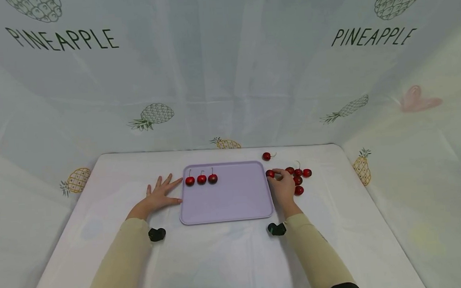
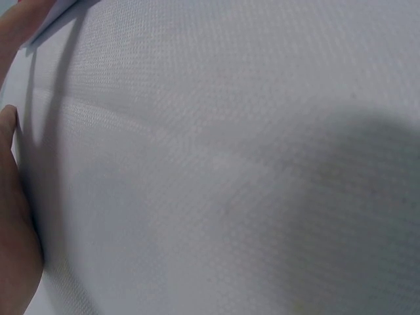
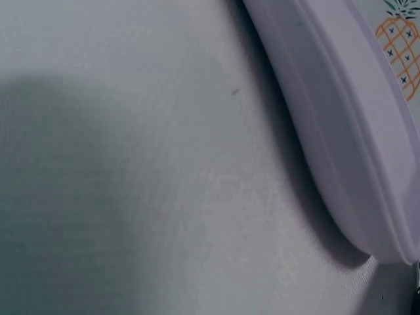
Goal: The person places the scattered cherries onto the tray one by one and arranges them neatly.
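Observation:
A lilac tray (image 1: 237,196) lies on the white tabletop, its wall also showing in the right wrist view. Three red cherries (image 1: 201,179) with stems sit in a row near its far left corner. My left hand (image 1: 160,195) is spread, fingers straight, with its fingertips at the tray's left edge; part of it shows at the left of its wrist view. At the tray's right edge my right hand (image 1: 283,188) pinches a cherry (image 1: 269,173) between thumb and fingers. Beside that hand several more cherries (image 1: 298,181) lie in a cluster, partly hidden by it.
One cherry (image 1: 266,156) with a stem lies apart, beyond the tray's far right corner. A cloth (image 1: 226,73) printed with pineapples hangs behind the table and at its sides. The table's far edge (image 1: 155,152) runs close behind the tray.

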Demonstrator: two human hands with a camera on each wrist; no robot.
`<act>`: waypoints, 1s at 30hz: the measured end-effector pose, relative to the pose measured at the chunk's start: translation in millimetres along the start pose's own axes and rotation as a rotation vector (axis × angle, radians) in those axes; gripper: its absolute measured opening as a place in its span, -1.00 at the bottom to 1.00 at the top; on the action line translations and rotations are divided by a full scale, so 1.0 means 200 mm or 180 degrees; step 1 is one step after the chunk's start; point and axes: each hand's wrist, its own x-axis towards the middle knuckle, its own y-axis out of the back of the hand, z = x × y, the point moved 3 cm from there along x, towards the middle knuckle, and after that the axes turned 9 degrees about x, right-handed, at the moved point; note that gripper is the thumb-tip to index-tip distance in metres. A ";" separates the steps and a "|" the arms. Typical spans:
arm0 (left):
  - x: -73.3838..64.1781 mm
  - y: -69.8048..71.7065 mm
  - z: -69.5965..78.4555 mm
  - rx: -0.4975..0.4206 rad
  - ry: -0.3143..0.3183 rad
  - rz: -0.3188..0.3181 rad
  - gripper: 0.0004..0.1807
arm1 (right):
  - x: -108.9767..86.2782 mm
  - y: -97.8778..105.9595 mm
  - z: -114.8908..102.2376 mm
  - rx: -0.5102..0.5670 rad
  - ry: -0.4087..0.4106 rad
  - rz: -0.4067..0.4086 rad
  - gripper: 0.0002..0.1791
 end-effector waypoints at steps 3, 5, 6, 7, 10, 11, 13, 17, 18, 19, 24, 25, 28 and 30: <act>0.01 -0.01 -0.02 0.0017 0.0002 0.0012 -0.02 | 0.00 -0.01 0.01 -0.0037 -0.0025 0.0020 -0.64; 0.01 -0.01 -0.01 0.0018 0.0024 -0.0005 -0.02 | 0.01 0.00 0.01 -0.0009 -0.0015 0.0035 -0.64; 0.01 -0.01 -0.01 0.0017 0.0032 -0.0006 -0.02 | 0.01 0.00 0.01 0.0011 0.0001 0.0045 -0.64; 0.00 0.00 0.00 0.0000 0.0032 -0.0007 -0.03 | 0.01 0.00 0.01 0.0045 0.0013 0.0050 -0.65; -0.01 0.01 0.01 -0.0020 0.0037 -0.0012 -0.03 | 0.01 0.01 0.01 0.0163 0.0056 0.0059 -0.64; -0.01 0.01 0.01 -0.0021 0.0036 -0.0010 -0.03 | 0.01 0.01 0.01 0.0216 0.0063 0.0058 -0.64; -0.01 0.01 0.01 -0.0020 0.0034 -0.0003 -0.03 | 0.01 0.01 0.00 0.0310 0.0066 0.0058 -0.64; 0.00 0.00 0.01 -0.0006 0.0024 0.0005 -0.03 | 0.00 0.01 -0.04 0.0486 0.0076 0.0060 -0.64; 0.00 0.00 0.01 -0.0004 0.0023 0.0002 -0.03 | 0.00 0.01 -0.05 0.0528 0.0075 0.0048 -0.63; -0.01 0.01 0.01 -0.0002 0.0023 0.0001 -0.03 | 0.00 0.01 -0.06 0.0568 0.0076 0.0027 -0.63; -0.02 0.01 0.02 -0.0023 0.0030 -0.0005 -0.04 | -0.01 -0.02 -0.11 0.0750 0.0136 -0.0183 -0.58; -0.02 0.01 0.02 -0.0028 0.0031 -0.0007 -0.04 | -0.01 -0.03 -0.12 0.0793 0.0175 -0.0226 -0.57; -0.02 0.02 0.02 -0.0036 0.0033 -0.0011 -0.04 | -0.03 -0.05 -0.15 0.1005 0.0288 -0.0337 -0.55; -0.02 0.02 0.02 -0.0030 0.0039 -0.0014 -0.04 | -0.04 -0.07 -0.17 0.1164 0.0362 -0.0414 -0.56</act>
